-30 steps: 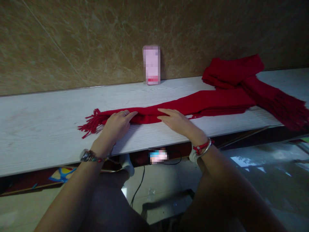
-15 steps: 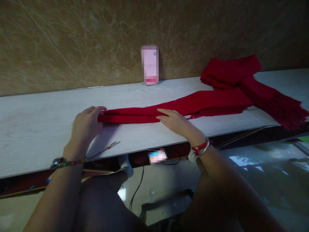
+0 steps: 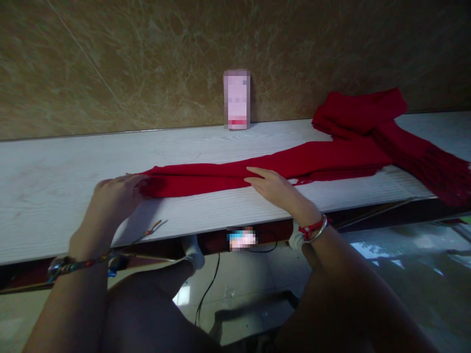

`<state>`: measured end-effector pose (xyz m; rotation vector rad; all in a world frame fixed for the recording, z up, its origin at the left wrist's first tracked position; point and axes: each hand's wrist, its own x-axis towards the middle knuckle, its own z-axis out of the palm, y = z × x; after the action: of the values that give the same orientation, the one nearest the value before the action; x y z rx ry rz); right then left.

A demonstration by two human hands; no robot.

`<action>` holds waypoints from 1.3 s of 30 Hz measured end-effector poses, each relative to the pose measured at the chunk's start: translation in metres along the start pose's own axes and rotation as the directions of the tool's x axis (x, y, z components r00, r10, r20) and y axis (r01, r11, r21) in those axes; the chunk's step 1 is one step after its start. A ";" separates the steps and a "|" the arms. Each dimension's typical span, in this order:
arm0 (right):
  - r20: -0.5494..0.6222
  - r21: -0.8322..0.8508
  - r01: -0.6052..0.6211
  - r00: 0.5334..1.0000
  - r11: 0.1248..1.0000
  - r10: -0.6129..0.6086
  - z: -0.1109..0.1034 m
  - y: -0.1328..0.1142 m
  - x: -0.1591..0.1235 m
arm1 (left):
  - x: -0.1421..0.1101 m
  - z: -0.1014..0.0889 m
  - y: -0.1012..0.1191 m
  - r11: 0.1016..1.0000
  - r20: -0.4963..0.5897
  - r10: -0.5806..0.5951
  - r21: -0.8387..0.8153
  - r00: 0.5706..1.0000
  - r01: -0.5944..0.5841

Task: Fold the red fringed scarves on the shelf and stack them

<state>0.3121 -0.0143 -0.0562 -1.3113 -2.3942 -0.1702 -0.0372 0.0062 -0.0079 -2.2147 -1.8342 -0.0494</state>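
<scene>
A long strip of soft red cloth with a folded, layered look, like a scarf (image 3: pixel 198 179), lies lengthwise along a bench (image 3: pixel 55 196) topped with white wood-grain board. Its left end reaches the left hand (image 3: pixel 114 198), whose fingers bend over the cloth there; the end is hidden behind the hand, so I cannot tell whether that grip is pinching it. The right hand (image 3: pixel 270 189) rests on the front part of the scarf near its middle, its grip spread, index and middle fingers pointing left across the cloth.

To the right the scarf widens and meets a folded red heap (image 3: pixel 362 110) of similar cloth, with a fringed tail (image 3: pixel 437 164) slanting down over the front edge; whether the two are one piece I cannot tell. A flat, upright pink rectangle (image 3: pixel 236 100), blurred into blocks, leans against the brown marbled wall (image 3: pixel 147 59) at the bench's back edge, behind the scarf and apart from it.

White board runs left beyond the left hand and shows as a strip between scarf and wall. Both arms come in over the front edge. A black cable (image 3: pixel 209 289) hangs below.
</scene>
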 end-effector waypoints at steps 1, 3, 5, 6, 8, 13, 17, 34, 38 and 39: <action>-0.002 0.006 0.000 1.000 1.000 0.000 0.000 0.000 0.000 | -0.002 -0.003 0.000 0.998 -0.004 -0.056 0.019 0.998 0.056; -0.009 0.022 -0.003 1.000 1.000 0.003 0.000 0.001 0.000 | -0.004 -0.008 0.002 0.988 -0.015 -0.154 0.025 0.988 0.155; -0.014 0.039 -0.009 1.000 0.999 0.010 0.000 0.001 0.000 | -0.003 -0.010 0.005 0.975 -0.039 -0.223 -0.028 0.974 0.222; -0.012 0.047 -0.014 1.000 0.999 0.015 0.000 0.001 0.000 | -0.001 -0.009 0.007 0.968 -0.048 -0.241 -0.081 0.969 0.236; -0.002 0.057 -0.025 1.000 0.998 0.025 -0.001 0.000 0.000 | 0.005 -0.004 0.011 0.949 -0.019 -0.246 -0.209 0.969 0.237; -0.006 0.038 -0.033 0.999 0.999 0.034 0.000 -0.001 0.001 | 0.020 0.003 0.014 0.871 0.137 -0.248 -0.401 0.959 0.283; -0.023 0.044 -0.038 0.999 0.998 0.039 0.003 0.000 0.000 | 0.019 -0.006 0.006 0.797 -0.017 -0.374 -0.517 0.927 0.313; -0.093 0.205 0.007 0.996 0.979 0.012 0.002 -0.003 0.001 | 0.046 -0.010 0.043 0.932 -0.019 0.163 -0.326 0.987 -0.160; -0.115 0.228 0.014 0.993 0.974 0.013 0.001 -0.004 0.004 | 0.066 -0.005 0.055 0.932 0.203 0.321 -0.239 0.925 -0.271; -0.115 0.230 0.007 0.993 0.973 0.020 0.001 -0.004 0.005 | 0.069 -0.006 0.056 0.925 0.211 0.350 -0.231 0.913 -0.301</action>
<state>0.3067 -0.0124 -0.0545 -1.1692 -2.2342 0.0318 0.0317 0.0617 0.0008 -2.7507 -1.6000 0.1270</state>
